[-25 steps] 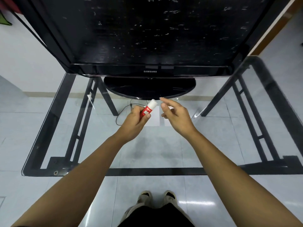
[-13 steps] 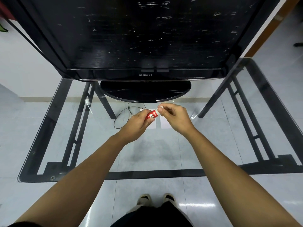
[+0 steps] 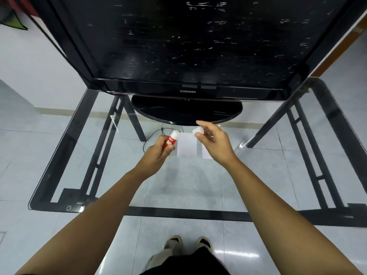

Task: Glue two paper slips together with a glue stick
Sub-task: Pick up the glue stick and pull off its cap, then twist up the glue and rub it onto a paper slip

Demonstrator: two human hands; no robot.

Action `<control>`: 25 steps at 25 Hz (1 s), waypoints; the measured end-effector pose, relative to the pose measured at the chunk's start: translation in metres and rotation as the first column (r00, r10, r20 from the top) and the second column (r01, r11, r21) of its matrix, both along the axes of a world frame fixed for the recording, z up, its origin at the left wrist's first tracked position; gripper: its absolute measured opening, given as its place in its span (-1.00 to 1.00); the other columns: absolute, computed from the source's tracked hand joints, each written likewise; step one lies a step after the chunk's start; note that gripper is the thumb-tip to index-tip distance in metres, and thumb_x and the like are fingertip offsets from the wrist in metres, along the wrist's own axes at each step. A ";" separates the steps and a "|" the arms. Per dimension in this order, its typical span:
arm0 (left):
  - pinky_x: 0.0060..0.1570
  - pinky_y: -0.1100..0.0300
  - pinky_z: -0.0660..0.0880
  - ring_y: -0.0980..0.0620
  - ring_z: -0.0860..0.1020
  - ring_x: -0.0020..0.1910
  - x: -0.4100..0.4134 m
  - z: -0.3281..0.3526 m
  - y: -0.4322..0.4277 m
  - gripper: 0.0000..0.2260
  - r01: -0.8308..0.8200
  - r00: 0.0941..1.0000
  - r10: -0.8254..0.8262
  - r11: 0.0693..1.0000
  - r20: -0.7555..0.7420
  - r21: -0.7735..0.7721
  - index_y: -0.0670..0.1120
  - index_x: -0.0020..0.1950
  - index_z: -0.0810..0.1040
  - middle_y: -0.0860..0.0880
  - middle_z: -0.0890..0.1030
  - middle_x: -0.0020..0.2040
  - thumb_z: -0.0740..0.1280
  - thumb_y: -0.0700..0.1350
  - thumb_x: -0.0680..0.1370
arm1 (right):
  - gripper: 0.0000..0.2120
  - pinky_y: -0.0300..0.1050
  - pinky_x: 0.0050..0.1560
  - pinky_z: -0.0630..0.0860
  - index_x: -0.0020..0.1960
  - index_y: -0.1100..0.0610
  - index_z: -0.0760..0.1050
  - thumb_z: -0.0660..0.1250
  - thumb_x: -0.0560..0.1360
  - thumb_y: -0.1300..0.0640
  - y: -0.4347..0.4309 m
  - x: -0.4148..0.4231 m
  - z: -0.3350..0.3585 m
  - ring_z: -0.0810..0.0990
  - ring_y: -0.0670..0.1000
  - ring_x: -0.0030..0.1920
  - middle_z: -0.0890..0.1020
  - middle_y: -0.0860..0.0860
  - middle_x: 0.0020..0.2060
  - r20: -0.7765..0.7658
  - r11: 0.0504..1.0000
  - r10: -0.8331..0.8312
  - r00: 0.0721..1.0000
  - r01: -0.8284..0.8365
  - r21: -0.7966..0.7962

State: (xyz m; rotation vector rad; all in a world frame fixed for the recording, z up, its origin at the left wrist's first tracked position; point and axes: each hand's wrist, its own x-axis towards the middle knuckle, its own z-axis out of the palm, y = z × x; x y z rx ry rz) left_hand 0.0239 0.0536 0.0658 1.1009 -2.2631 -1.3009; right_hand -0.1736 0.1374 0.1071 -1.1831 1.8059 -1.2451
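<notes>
We take the television's oval stand (image 3: 186,111) as our landmark, set at the far side of the glass table (image 3: 59,171). Everything that matters lies just in front of it, on our side.

Off to the left of the stand's near edge, our left hand (image 3: 156,155) is closed around the red barrel of the glue stick (image 3: 170,140). The fingers wrap the lower body and the thumb presses across the label. The stick tilts up and to the right, and its white top end points toward the stand. We cannot tell whether any glue is wound out yet.

Directly in front of the stand's middle, the left paper slip (image 3: 186,144) lies flat on the glass, fully in view between our two hands. Beside it, with a narrow gap between them, lies the right paper slip (image 3: 206,153), largely hidden under our right hand.

In front of the stand's right half, our right hand (image 3: 216,143) pinches the white cap (image 3: 198,131) between thumb and forefinger, with the other fingers loosely curled. The cap is well clear of the stick.

We judge that the uncapping step is done and gluing has not begun. The next move probably calls for parking the cap somewhere clear of the slips. Then we would twist up a little glue if needed, steady one slip with the freed hand and bring the stick's tip down onto it.
</notes>
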 end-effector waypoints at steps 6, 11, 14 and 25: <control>-0.05 0.20 0.54 0.02 0.61 -0.05 0.033 -0.010 -0.011 -0.77 -0.210 0.974 0.217 0.972 -0.063 0.104 0.02 0.13 0.33 -0.03 0.61 -0.02 0.28 0.03 0.55 | -0.73 -0.20 0.03 0.50 0.12 0.14 0.57 0.43 0.43 0.20 -0.037 0.049 -0.046 0.56 -0.01 -0.07 0.61 0.08 0.05 -0.217 0.978 0.161 0.963 -0.127 0.163; -0.18 0.55 0.42 0.33 0.54 -0.04 0.056 -0.022 -0.018 -0.77 -0.308 0.948 0.315 0.944 -0.043 0.121 0.04 0.13 0.36 0.18 0.58 0.01 0.31 0.01 0.53 | -0.70 -0.16 0.06 0.45 0.18 0.15 0.55 0.39 0.45 0.24 -0.062 0.070 -0.076 0.56 0.06 0.02 0.59 0.08 0.09 -0.323 0.937 0.307 0.895 -0.223 0.270; -0.10 0.43 0.45 0.25 0.57 0.01 0.063 -0.025 -0.019 -0.80 -0.318 0.944 0.326 0.941 -0.052 0.116 0.06 0.08 0.34 0.17 0.60 0.04 0.30 0.03 0.54 | -0.70 -0.17 0.08 0.44 0.19 0.15 0.55 0.39 0.46 0.25 -0.067 0.072 -0.085 0.56 0.07 0.04 0.58 0.07 0.10 -0.340 0.920 0.343 0.876 -0.241 0.308; 0.01 0.17 0.52 0.09 0.59 0.05 0.065 -0.023 -0.022 -0.81 -0.338 0.936 0.345 0.937 -0.068 0.089 0.07 0.04 0.33 0.10 0.61 0.06 0.30 0.05 0.53 | -0.72 -0.12 0.08 0.48 0.17 0.19 0.51 0.37 0.47 0.25 -0.061 0.070 -0.099 0.57 0.09 0.04 0.58 0.11 0.08 -0.366 0.904 0.388 0.846 -0.271 0.331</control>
